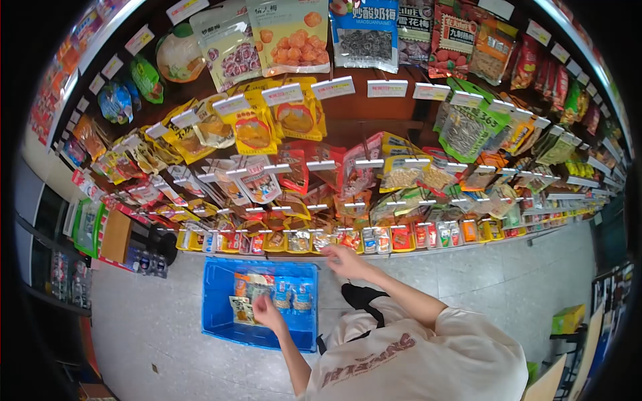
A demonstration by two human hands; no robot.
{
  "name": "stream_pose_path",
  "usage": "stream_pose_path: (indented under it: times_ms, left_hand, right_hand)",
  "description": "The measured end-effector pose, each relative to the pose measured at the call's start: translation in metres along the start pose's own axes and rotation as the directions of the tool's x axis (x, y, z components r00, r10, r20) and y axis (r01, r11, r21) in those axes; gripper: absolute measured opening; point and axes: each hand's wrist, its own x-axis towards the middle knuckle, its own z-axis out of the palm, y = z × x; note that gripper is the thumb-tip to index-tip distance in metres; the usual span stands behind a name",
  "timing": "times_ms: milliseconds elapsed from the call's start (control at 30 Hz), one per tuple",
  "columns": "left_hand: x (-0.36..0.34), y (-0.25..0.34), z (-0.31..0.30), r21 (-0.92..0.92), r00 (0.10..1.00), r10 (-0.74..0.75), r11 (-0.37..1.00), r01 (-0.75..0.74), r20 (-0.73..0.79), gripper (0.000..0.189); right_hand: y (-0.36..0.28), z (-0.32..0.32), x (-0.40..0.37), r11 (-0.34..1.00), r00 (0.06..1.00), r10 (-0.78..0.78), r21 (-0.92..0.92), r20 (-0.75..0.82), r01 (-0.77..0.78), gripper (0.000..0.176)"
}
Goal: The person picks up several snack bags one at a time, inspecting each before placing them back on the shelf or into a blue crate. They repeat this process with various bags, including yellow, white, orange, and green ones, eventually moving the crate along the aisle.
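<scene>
My left hand [269, 314] is over the blue crate [261, 339] on the floor. Its fingers are pinched together at the lower edge of a grey-green snack packet [258, 290]. Beside it in the crate lie two blue-and-clear snack bags [293, 295], a pale packet with dark print [242, 310] and an orange packet [240, 283]. My right hand [346, 261] reaches toward the lowest shelf row, fingers slightly apart. Closest to those fingertips are silvery packets [324, 239] in a yellow bin. I see nothing held in the right hand.
Hanging snack bags fill the shelf rack [361, 164] in several rows, with price tags on the hooks. Dark bottles [148, 262] stand on the floor at left, beside a cardboard-coloured box [115, 235]. A yellow-green box [568, 319] is at far right.
</scene>
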Motion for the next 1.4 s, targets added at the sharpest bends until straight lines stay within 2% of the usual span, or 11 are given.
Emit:
stream_pose_path:
  times_ms: [267, 567, 600, 833, 900, 1067, 1200, 1267, 1300, 1367, 1400]
  left_hand:
    - [-0.175, -0.122, -0.159, 0.108, 0.872, -0.475, 0.867, 0.487, -0.119, 0.018]
    - [-0.290, -0.210, -0.237, 0.675, 0.849, -0.528, 0.615, 0.408, -0.033, 0.020]
    - [-0.300, -0.211, -0.244, 0.749, 0.790, -0.604, 0.477, 0.461, -0.102, 0.022]
    - [-0.341, -0.213, -0.292, 0.705, 0.757, -0.648, 0.497, 0.506, -0.087, 0.024]
    - [-0.345, -0.203, -0.316, 0.697, 0.747, -0.659, 0.493, 0.521, -0.092, 0.025]
    - [-0.341, -0.188, -0.388, 0.742, 0.822, -0.567, 0.528, 0.412, -0.053, 0.022]
    - [-0.337, -0.132, -0.382, 0.735, 0.727, -0.630, 0.352, 0.579, -0.272, 0.024]
    - [-0.319, -0.146, -0.394, 0.868, 0.711, -0.690, 0.266, 0.420, -0.134, 0.028]
    - [-0.315, -0.234, -0.430, 0.987, 0.749, -0.651, 0.160, -0.025, 0.124, 0.026]
    - [-0.292, -0.234, -0.427, 0.822, 0.621, -0.661, -0.010, -0.569, 0.422, 0.027]
    - [-0.281, -0.218, -0.411, 0.994, 0.712, -0.694, 0.094, -0.060, 0.108, 0.027]
  right_hand:
    - [0.033, 0.017, -0.132, 0.966, 0.962, 0.221, 0.100, 0.160, -0.239, 0.030]
    - [-0.021, 0.041, -0.173, 0.970, 0.900, 0.243, -0.106, 0.363, -0.219, 0.035]
    - [-0.018, 0.046, -0.177, 0.976, 0.903, 0.217, -0.085, 0.370, -0.200, 0.036]
    - [0.006, 0.065, -0.249, 0.984, 0.922, 0.178, -0.052, 0.343, -0.170, 0.037]
    - [0.020, 0.067, -0.283, 0.951, 0.904, 0.265, 0.062, 0.335, -0.302, 0.041]
    - [0.068, 0.081, -0.374, 0.848, 0.812, 0.481, -0.408, 0.329, -0.337, 0.053]
    - [0.061, 0.068, -0.416, 0.812, 0.747, 0.577, -0.326, 0.330, -0.484, 0.055]
    - [0.080, 0.072, -0.436, 0.770, 0.729, 0.633, -0.307, 0.261, -0.559, 0.057]
    - [0.092, 0.072, -0.441, 0.765, 0.739, 0.630, -0.351, 0.238, -0.539, 0.058]
    - [0.105, 0.070, -0.438, 0.755, 0.747, 0.621, -0.437, 0.238, -0.489, 0.059]
    - [0.113, 0.074, -0.438, 0.748, 0.788, 0.591, -0.482, 0.173, -0.456, 0.060]
